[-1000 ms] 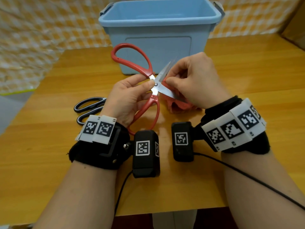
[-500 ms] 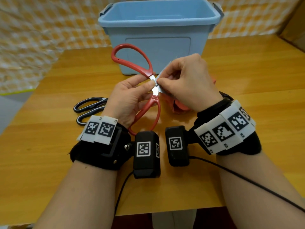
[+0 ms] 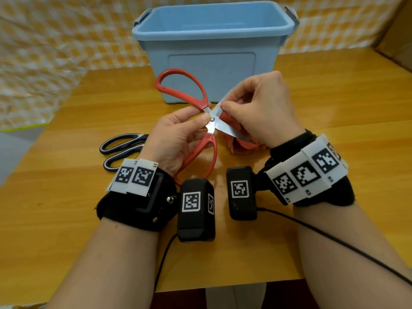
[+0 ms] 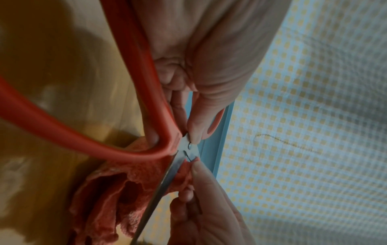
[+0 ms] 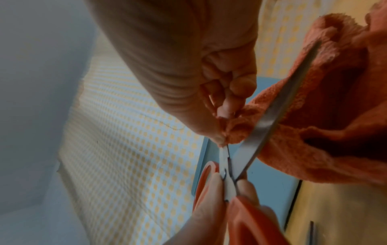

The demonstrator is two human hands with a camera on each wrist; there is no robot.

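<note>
The red scissors [image 3: 201, 101] are held above the table [image 3: 66, 197], in front of the blue bin [image 3: 211, 63]. Their blades are spread apart, with one handle loop raised toward the bin and the other hanging toward the person. They are pinched at the pivot between the thumb and fingers of the left hand [image 3: 176, 139]. A fold of the orange-red cloth [image 3: 243, 146] is pinched by the thumb and forefinger of the right hand [image 3: 263, 108] and pressed against the upper blade close to the pivot. The lower blade is laid across the rest of the cloth, which is bunched beneath the right hand. A pair of black scissors [image 3: 121, 150] is seen lying on the table beside the left hand, with its blades hidden behind that hand.
</note>
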